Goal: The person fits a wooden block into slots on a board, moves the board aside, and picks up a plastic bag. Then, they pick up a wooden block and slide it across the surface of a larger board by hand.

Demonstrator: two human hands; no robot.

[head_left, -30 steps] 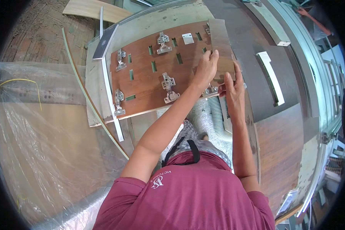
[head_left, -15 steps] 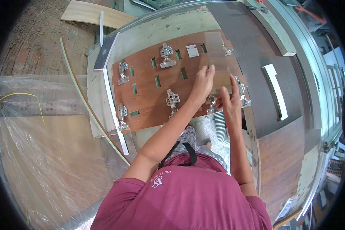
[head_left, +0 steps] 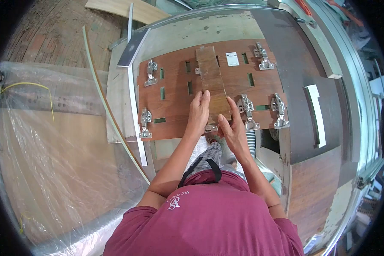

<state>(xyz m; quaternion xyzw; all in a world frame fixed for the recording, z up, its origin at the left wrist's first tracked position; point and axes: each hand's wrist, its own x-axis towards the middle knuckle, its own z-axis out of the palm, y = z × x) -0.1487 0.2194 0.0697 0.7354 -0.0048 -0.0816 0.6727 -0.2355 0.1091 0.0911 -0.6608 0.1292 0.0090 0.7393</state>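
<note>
A narrow brown wooden strip (head_left: pixel 213 81) lies between my two hands, over a reddish-brown panel (head_left: pixel 170 115). My left hand (head_left: pixel 198 113) presses its fingers along the strip's left edge. At the lower right edge and corner, my right hand (head_left: pixel 234 134) grips the strip with thumb and fingers. Metal cabinet hinges stand on the panel: one hinge (head_left: pixel 248 112) is just right of my right hand, and another hinge (head_left: pixel 279 111) sits beyond it. The strip hides part of the hinges in the middle column.
A white card (head_left: pixel 232 59) and several rectangular slots are on the panel. To the right, a white notched strip (head_left: pixel 315 115) lies on a dark board (head_left: pixel 296 81). A long curved edging strip (head_left: pixel 104 100) leans at left beside plastic sheeting (head_left: pixel 64 170). Ribbed hose shows below the panel.
Both hands have moved left with the wooden strip, from the panel's right-hand hinges to its middle column. The view has also shifted slightly.
</note>
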